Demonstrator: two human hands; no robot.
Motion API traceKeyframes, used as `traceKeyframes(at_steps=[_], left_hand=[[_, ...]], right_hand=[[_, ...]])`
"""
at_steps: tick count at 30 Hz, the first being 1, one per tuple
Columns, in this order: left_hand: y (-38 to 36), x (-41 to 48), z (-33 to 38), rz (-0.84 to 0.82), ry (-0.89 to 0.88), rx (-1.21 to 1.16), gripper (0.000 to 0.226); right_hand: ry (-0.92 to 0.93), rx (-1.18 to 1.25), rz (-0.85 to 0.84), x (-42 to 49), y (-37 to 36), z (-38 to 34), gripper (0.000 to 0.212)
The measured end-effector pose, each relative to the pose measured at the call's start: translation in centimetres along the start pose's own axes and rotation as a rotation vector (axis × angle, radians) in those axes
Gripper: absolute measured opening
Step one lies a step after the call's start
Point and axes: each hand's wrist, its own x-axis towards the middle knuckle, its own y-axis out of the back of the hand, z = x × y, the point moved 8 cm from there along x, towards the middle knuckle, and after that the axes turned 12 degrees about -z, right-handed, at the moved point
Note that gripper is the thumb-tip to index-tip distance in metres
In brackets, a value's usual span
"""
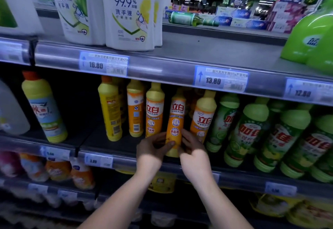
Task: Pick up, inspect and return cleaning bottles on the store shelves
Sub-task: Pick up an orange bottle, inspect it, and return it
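Our left hand (153, 147) and right hand (192, 147) both clasp the orange bottle (175, 120) low down, label above our fingers.

i can't see the lower sides of the orange bottle (175, 120); my left hand (152, 150) and right hand (194, 149) cover them. the safeguard bottles (129, 17) lose their tops at the upper edge. the white jug (10, 109) is cut off at the left. the lower-left bottles (57, 169) are smeared, and the price tag (103, 64) fine print is unreadable.

Both hands (152, 149) (193, 148) grip an orange bottle (175, 120) on the shelf (126, 160).
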Motion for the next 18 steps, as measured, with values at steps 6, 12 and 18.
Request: traceKeyframes(at_steps=[6,12,18], left_hand=[[0.4,0.9,-0.9,0.007,0.071,-0.027,0.035],[0.6,0.1,-1.6,0.001,0.064,-0.083,0.026],[0.7,-0.4,-2.0,-0.004,0.078,-0.104,0.028]], right_hand=[[-0.008,-0.157,0.013,-0.4,-1.2,0.6,0.056],[0.011,-0.178,0.044,-0.2,-1.5,0.4,0.047],[-0.014,-0.196,0.011,0.4,-2.3,0.7,0.045]])
